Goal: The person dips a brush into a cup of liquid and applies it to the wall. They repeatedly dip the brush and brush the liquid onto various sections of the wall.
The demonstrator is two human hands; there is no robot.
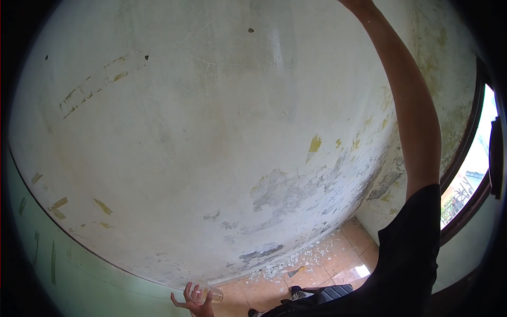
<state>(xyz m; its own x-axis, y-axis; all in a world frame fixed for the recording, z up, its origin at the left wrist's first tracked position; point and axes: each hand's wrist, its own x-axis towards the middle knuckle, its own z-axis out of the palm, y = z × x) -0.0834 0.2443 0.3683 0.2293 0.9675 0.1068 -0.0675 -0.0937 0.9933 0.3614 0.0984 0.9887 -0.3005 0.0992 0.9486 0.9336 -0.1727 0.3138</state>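
My left hand [196, 303] is low in the view, its fingers curled around a clear, see-through cup [216, 295]. The cup is tilted on its side, and what is in it I cannot make out. My right arm [414, 113] reaches up along the right side toward the wall [211, 121]. Beyond the wrist, at the top edge, the right hand is cut off, so anything it holds is hidden. A wet-looking streak [276, 48] shines high on the wall.
Paint peels low on the wall, with flakes [280, 264] scattered along its foot. A scraper [296, 271] lies on the tiled floor [309, 276] near my shoes [298, 292]. A dark-framed window [470, 174] is at right, a green wall [79, 274] at left.
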